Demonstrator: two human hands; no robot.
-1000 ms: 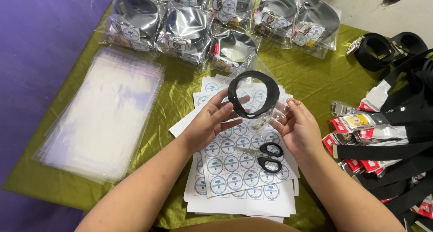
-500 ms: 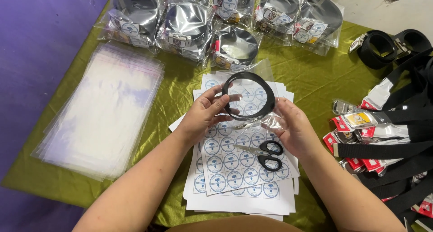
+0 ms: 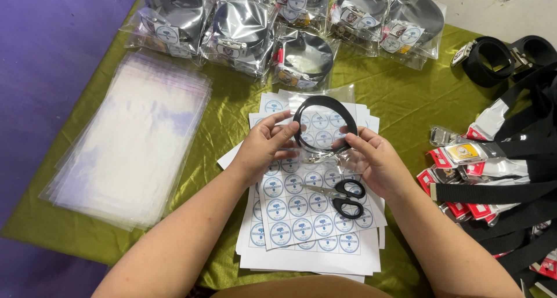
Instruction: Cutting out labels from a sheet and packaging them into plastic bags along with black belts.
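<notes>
1. Work surface: covered with a shiny olive-green satin cloth (image 3: pixel 406 89), creased, with soft glare in places.
2. Left side: a flat purple surface (image 3: pixel 52 48) runs along the cloth's edge and continues below it; whether it is floor or mat cannot be told.
3. Upper right corner: a pale, off-white surface (image 3: pixel 493 8) bearing one dark smudge.
4. Lighting: even and diffuse, shadows faint.

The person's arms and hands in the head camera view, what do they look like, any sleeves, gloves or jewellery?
Both forearms enter from the bottom edge and are bare up to the edge of the picture: no sleeves show. The left hand and right hand wear no gloves. No rings, watch or bracelets can be seen on the visible fingers and wrists. The fingernails look short and unpainted, though they are small in this view.
</notes>
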